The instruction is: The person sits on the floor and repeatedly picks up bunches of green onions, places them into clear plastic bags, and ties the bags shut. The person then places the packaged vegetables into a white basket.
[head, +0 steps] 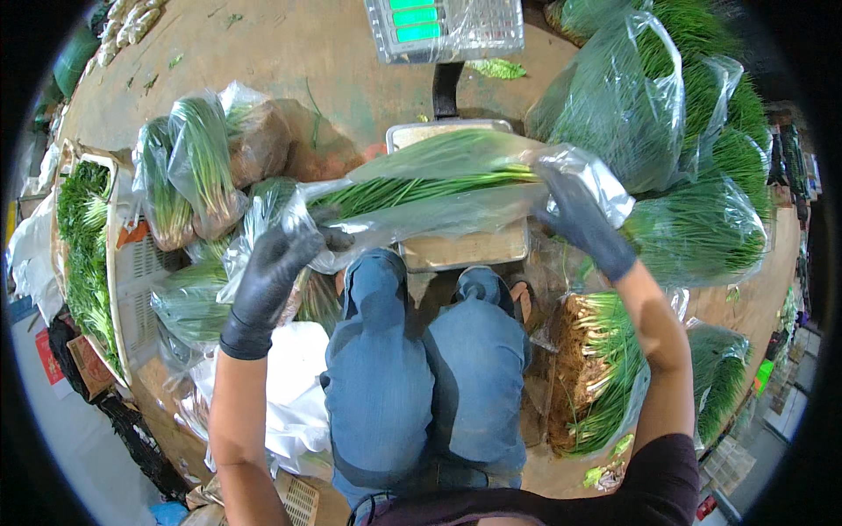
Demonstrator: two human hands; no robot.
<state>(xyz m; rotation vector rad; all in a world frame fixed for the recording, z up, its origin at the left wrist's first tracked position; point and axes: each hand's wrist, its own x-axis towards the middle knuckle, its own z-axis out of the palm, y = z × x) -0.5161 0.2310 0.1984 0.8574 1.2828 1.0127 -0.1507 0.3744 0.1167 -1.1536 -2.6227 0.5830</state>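
A long bunch of scallions (421,184) lies sideways inside a clear plastic bag (421,214), held above the metal pan (464,253) of a digital scale. My left hand (279,263), in a dark glove, grips the bag at its left end, by the leafy tips. At the other end my right hand (582,214), gloved the same way, is closed around the bag near the pale stem ends. Part of the pan is hidden behind the bag and bunch. The scale's display head (447,29), with lit green readouts, stands on a black post beyond.
Bagged scallions (204,158) lie at the left, beside a white crate (112,263) of leafy greens. Large bags of scallions (612,112) are heaped at the right. Loose scallions with roots (598,375) lie near my right knee, white plastic bags (296,381) by my left.
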